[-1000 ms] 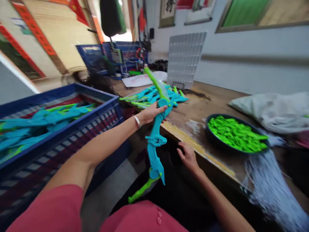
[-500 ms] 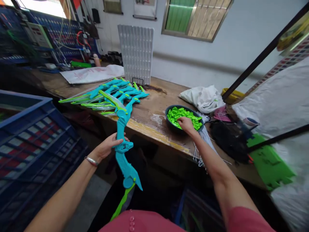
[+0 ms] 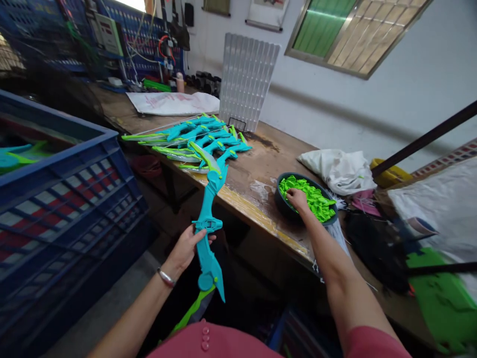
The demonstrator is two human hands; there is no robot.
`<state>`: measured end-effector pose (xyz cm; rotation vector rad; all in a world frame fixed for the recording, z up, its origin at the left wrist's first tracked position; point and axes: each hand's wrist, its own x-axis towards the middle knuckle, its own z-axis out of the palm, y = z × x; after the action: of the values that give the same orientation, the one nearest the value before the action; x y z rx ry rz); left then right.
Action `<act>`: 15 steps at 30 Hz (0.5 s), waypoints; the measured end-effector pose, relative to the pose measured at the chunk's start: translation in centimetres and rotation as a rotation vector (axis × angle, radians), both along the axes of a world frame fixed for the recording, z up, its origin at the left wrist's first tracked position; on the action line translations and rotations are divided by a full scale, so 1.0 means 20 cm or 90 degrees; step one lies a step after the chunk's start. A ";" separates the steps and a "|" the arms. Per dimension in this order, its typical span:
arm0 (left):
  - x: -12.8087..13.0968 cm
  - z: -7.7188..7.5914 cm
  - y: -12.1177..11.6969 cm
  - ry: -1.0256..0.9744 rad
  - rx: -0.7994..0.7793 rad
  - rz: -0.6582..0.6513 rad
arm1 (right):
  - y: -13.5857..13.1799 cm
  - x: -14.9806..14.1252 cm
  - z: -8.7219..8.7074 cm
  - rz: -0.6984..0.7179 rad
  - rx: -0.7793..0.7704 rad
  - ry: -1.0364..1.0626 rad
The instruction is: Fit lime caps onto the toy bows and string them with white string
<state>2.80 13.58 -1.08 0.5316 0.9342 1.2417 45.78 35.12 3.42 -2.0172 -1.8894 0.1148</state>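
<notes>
My left hand grips a turquoise toy bow with lime green tips at its middle, holding it upright in front of the wooden table's edge. My right hand reaches into a dark bowl full of small lime green plastic pieces, fingers curled down among them. What they pinch is hidden. A pile of more turquoise and green bows lies on the table beyond the held bow.
A large blue crate stands at the left with bow parts inside. A white ribbed panel leans against the wall. White bags, a bundle of white cords and green foam lie to the right.
My left hand has slid down the bow's grip and the bow has shifted slightly. My right hand stays in the bowl of green pieces. The view has shifted.
</notes>
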 end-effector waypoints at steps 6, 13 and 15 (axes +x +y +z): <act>0.05 0.05 -0.06 -0.011 0.018 0.018 | -0.01 0.02 0.01 -0.054 0.062 0.045; 0.02 0.08 -0.10 -0.008 0.044 0.060 | -0.01 0.00 0.01 0.012 -0.003 0.069; 0.01 0.08 -0.11 -0.006 0.049 0.075 | -0.01 -0.02 0.01 0.034 -0.016 0.063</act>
<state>2.98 11.32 0.45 0.5360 0.9237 1.3898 45.40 34.92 3.59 -1.9402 -1.8887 0.2495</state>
